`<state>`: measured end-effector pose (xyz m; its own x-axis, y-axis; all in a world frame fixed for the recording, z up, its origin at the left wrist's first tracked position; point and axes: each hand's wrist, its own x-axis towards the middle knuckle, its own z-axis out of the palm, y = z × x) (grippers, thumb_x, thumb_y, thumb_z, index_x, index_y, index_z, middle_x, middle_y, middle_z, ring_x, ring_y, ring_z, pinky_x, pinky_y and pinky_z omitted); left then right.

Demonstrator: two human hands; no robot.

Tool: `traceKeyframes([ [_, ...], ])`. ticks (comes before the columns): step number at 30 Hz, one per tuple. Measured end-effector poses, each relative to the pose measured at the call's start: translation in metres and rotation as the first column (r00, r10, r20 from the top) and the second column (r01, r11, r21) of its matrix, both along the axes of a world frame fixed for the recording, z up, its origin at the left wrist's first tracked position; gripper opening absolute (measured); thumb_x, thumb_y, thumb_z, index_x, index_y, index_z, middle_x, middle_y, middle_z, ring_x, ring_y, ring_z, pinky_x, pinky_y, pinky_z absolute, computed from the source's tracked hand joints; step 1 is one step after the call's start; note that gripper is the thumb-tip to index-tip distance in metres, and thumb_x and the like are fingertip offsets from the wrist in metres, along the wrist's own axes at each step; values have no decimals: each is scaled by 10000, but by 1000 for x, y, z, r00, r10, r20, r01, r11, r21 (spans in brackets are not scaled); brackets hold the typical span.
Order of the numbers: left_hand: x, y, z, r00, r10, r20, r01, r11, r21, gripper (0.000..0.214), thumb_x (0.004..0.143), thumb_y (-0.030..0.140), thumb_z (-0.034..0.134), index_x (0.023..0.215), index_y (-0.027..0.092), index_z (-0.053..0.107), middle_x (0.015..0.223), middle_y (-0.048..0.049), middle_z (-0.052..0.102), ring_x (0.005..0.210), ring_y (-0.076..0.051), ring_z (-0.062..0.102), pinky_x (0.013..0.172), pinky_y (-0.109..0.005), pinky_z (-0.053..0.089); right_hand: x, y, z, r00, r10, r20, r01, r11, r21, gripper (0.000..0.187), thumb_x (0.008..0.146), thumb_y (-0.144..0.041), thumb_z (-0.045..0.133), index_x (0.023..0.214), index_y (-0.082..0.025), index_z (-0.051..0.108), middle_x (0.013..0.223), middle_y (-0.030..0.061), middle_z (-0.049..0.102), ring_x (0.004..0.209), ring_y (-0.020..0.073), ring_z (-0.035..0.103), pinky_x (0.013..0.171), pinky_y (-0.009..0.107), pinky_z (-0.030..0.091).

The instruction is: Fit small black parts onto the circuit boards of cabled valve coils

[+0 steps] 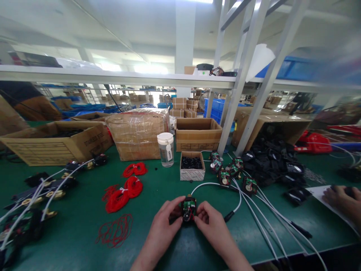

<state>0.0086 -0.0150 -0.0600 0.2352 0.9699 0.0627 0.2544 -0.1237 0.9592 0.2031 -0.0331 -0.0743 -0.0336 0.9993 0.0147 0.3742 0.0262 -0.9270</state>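
Note:
Between my two hands, on the green table, is a small black housing with a green circuit board and red wires point(188, 209). A white cable point(210, 184) runs from its top, curving right to a black plug. My left hand point(168, 220) grips the housing's left side, thumb and fingers closed on it. From the right, my right hand point(209, 218) pinches the lower right edge near the red wires; its fingertips partly hide that corner. Similar housings with circuit boards point(225, 177) lie behind to the right, their white cables trailing toward the table's front edge.
Red wire coils point(124, 195) lie left. A small box of black parts point(192, 167) and a lidded clear jug point(166, 150) stand ahead. Black housings point(270, 162) are heaped right, near a co-worker's hand point(342, 199). Brass-fitted assemblies point(53, 194) are far left. Metal posts point(234, 86) rise behind.

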Motion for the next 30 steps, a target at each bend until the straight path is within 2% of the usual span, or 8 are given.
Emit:
traceKeyframes([
  [5, 3, -1, -7, 999, 6, 42, -5, 1000, -19, 592, 743, 101, 574, 1306, 283, 610, 1172, -55, 685, 977, -187, 711, 941, -365, 573, -1, -1, -4, 1000, -5, -2, 5, 1000, -12, 85, 786, -196, 596, 822, -227, 526, 702, -45, 570, 629, 130, 536, 590, 241, 419],
  [10, 10, -4, -5, 998, 58, 36, -57, 998, -7, 592, 713, 97, 589, 1280, 265, 615, 1155, -56, 698, 969, -198, 708, 925, -376, 581, -2, -1, -7, 1000, -5, 20, 6, 1000, -17, 131, 792, -187, 591, 904, -231, 541, 713, -47, 586, 625, 132, 546, 593, 244, 424],
  [15, 18, -6, -5, 993, 119, -1, -118, 992, 45, 568, 698, 113, 620, 1248, 255, 621, 1161, -59, 690, 985, -202, 695, 901, -356, 580, -2, -1, -6, 1000, -9, 18, 9, 1000, -13, 134, 795, -190, 593, 912, -234, 543, 718, -46, 590, 634, 136, 558, 600, 249, 432],
  [20, 29, -8, -8, 976, 213, -40, -207, 971, 122, 519, 685, 113, 641, 1188, 241, 632, 1146, -59, 675, 990, -222, 672, 901, -390, 563, -7, -3, -6, 999, -37, -4, 37, 999, -16, 144, 787, -200, 600, 918, -233, 548, 703, -48, 594, 641, 145, 582, 608, 253, 442],
  [23, 31, -9, -10, 974, 219, -50, -211, 968, 137, 507, 701, 127, 634, 1195, 240, 614, 1140, -61, 665, 1010, -230, 657, 897, -396, 559, -4, -5, -7, 999, -36, 0, 36, 999, -23, 159, 772, -194, 609, 919, -228, 559, 700, -51, 594, 628, 137, 576, 601, 247, 437],
  [25, 30, -8, -12, 977, 206, -52, -197, 969, 147, 509, 716, 146, 632, 1214, 243, 602, 1141, -65, 661, 1014, -234, 654, 905, -407, 557, 5, -3, -2, 1000, 20, 12, -19, 999, -35, 179, 752, -196, 641, 919, -224, 583, 695, -54, 604, 600, 127, 559, 574, 237, 423],
  [27, 27, -7, -15, 980, 186, -66, -175, 974, 147, 546, 703, 148, 637, 1238, 252, 596, 1144, -66, 662, 1016, -239, 655, 916, -418, 557, 19, 7, 13, 997, 69, 45, -69, 998, -16, 159, 772, -238, 668, 921, -222, 616, 696, -49, 621, 593, 125, 562, 563, 232, 421],
  [30, 24, -7, -18, 983, 159, -94, -146, 980, 134, 664, 636, 111, 639, 1279, 268, 585, 1174, -63, 662, 1032, -249, 656, 935, -422, 558, 37, 45, 50, 961, -2, 275, -38, 989, 143, 115, 898, -304, 585, 953, -223, 646, 749, -15, 661, 672, 149, 615, 623, 249, 465],
])
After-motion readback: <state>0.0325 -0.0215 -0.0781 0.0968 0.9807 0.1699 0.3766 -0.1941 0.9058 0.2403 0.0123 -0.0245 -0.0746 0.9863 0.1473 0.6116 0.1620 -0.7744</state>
